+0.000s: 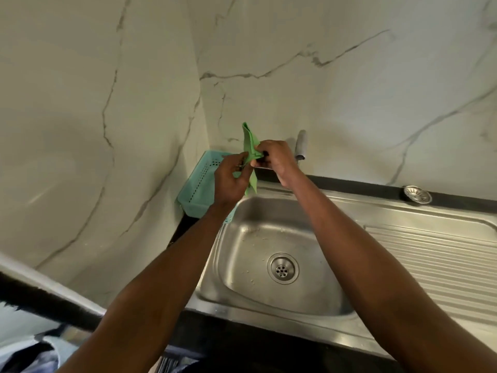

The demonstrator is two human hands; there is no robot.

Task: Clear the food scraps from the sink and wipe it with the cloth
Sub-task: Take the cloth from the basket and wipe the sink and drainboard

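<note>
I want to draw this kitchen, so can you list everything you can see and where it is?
cloth: one, green, held up above the sink's back edge
sink: one, steel, below the hands, small specks on its floor
drain: one, steel, middle of the sink floor
draining board: one, ribbed steel, right of the basin
sink strainer: one, steel, on the dark ledge at far right
basket: one, turquoise, in the corner left of the sink
tap: one, grey, on the wall behind the hands
wall: marble pattern
left hand: grips the cloth
right hand: pinches the cloth
</note>
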